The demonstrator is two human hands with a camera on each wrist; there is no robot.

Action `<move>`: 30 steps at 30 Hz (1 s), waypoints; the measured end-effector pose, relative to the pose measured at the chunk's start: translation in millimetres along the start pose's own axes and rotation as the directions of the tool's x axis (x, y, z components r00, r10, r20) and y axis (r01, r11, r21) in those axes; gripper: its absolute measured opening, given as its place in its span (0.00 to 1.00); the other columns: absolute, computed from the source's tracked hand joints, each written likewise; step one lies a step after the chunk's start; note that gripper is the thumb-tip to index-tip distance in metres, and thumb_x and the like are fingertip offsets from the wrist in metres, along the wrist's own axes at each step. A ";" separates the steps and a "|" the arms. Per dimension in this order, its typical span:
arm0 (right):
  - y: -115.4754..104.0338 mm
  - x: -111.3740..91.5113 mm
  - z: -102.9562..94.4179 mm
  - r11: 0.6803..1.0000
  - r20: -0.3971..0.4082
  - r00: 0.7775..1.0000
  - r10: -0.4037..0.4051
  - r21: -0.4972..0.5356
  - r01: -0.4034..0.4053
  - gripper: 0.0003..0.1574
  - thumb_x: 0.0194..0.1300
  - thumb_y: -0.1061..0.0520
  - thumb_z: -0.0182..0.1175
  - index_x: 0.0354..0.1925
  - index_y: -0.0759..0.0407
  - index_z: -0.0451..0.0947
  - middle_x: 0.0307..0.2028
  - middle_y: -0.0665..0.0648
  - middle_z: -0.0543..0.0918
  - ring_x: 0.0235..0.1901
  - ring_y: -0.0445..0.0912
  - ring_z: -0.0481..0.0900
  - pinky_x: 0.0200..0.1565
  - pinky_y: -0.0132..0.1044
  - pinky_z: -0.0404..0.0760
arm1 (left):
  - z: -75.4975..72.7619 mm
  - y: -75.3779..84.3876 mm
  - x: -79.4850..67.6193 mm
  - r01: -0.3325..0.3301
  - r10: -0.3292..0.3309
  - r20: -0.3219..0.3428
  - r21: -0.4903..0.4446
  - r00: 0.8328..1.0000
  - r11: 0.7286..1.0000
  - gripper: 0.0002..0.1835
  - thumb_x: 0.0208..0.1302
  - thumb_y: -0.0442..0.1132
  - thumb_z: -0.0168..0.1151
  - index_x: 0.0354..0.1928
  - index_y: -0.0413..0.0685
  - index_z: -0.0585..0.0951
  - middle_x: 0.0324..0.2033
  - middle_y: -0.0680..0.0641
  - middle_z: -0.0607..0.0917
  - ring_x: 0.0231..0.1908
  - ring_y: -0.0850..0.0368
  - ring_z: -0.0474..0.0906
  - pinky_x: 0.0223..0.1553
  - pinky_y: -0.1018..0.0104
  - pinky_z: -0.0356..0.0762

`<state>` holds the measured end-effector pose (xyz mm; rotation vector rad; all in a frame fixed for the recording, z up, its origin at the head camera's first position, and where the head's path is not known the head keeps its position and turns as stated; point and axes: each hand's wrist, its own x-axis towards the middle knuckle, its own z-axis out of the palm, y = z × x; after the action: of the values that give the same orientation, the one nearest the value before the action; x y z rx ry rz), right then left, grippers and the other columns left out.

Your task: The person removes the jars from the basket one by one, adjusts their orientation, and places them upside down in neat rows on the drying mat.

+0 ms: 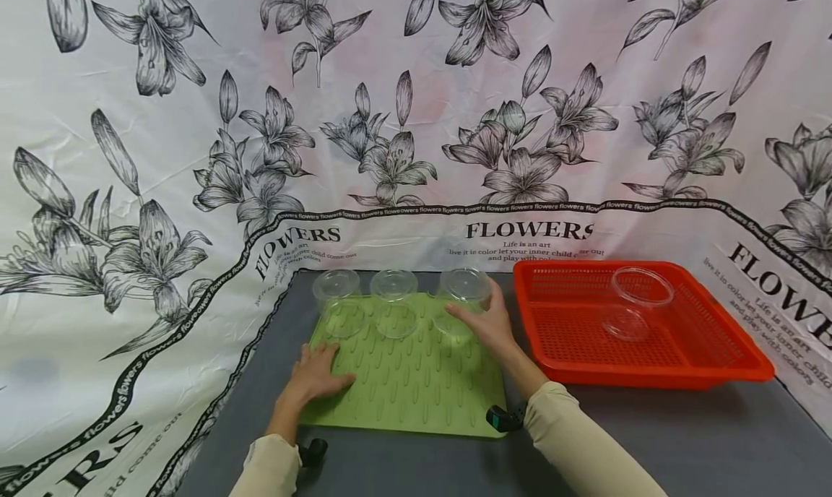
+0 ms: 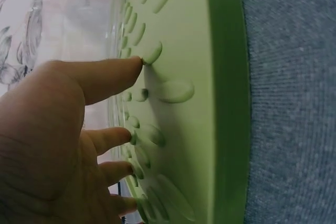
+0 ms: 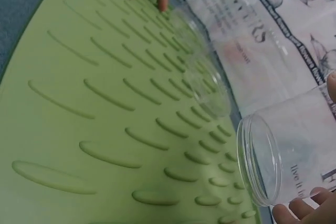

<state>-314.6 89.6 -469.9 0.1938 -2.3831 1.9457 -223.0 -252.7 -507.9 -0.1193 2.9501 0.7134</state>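
Observation:
My right hand (image 1: 487, 320) grips a clear plastic jar (image 1: 465, 287) at the back right of a green drying mat (image 1: 403, 381). The jar is upside down, its threaded mouth (image 3: 260, 161) facing the mat and close over it. Two more clear jars, a middle one (image 1: 393, 287) and a left one (image 1: 336, 286), stand upside down in a row along the mat's back edge. My left hand (image 1: 315, 374) rests on the mat's left side, fingers spread. In the left wrist view, its fingertips (image 2: 135, 65) touch the raised ridges.
A red perforated plastic basket (image 1: 708, 374) stands right of the mat with another clear jar (image 1: 642, 287) inside. The dark grey table (image 1: 383, 468) runs under both. A white cloth (image 1: 416, 136) printed with flowers hangs behind and along the sides.

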 end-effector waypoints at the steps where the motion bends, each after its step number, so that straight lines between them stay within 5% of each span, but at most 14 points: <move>1: 2.2 1.1 0.8 1.000 -0.006 1.000 0.007 -0.016 -0.007 0.65 0.58 0.44 0.76 0.81 0.43 0.47 0.76 0.62 0.60 0.75 0.62 0.59 0.70 0.62 0.67 | 0.6 -0.3 0.5 -0.003 0.003 0.002 -0.002 1.000 1.000 0.46 0.64 0.58 0.66 0.76 0.40 0.64 0.77 0.28 0.55 0.76 0.20 0.38 0.69 0.20 0.46; 30: 17.9 22.6 17.5 0.996 0.046 0.999 0.005 -0.086 -0.001 0.67 0.59 0.42 0.75 0.81 0.53 0.45 0.77 0.65 0.57 0.76 0.62 0.57 0.72 0.62 0.64 | -1.2 -4.0 3.2 0.007 -0.007 -0.022 0.012 1.000 1.000 0.46 0.63 0.59 0.67 0.76 0.43 0.65 0.76 0.31 0.60 0.77 0.21 0.41 0.70 0.22 0.51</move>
<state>-338.8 74.6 -488.1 0.2328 -2.4916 1.8546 -225.9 -257.0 -509.0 -0.1372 2.9730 0.6985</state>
